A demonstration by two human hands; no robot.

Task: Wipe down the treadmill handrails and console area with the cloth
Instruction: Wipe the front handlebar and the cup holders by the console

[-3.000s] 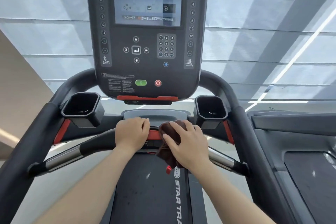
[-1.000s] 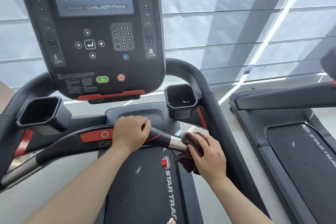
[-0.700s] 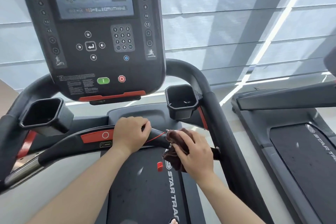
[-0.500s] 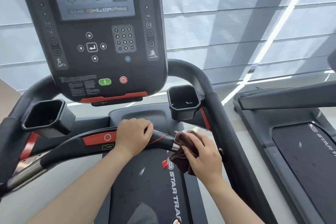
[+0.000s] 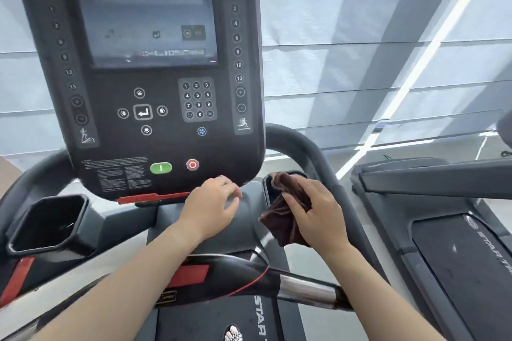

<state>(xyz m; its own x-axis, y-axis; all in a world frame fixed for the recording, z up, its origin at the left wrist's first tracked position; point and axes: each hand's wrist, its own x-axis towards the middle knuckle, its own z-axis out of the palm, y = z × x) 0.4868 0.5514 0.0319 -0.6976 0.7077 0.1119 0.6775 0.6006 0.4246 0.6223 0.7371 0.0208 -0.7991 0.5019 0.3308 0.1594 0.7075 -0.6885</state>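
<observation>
The black treadmill console (image 5: 144, 77) with its screen and keypad fills the upper left. My right hand (image 5: 318, 213) is shut on a dark brown cloth (image 5: 285, 219) and presses it at the rim of the right cup holder (image 5: 267, 185), which it mostly hides. My left hand (image 5: 213, 205) hovers with loosely curled fingers over the grey tray (image 5: 243, 227) below the console and holds nothing. The front crossbar handrail (image 5: 277, 282), black with a red patch and a chrome end, runs below both forearms. The right side handrail (image 5: 313, 158) curves up behind the cloth.
An empty left cup holder (image 5: 47, 224) sits at the left. The running belt (image 5: 210, 321) lies below, with a shoe tip on it. A second treadmill (image 5: 443, 230) stands close on the right. Grey window blinds fill the background.
Both hands have left the front crossbar and moved up. The left hand let go of the bar; the right hand carried the cloth to the right cup holder. The view has tilted upward.
</observation>
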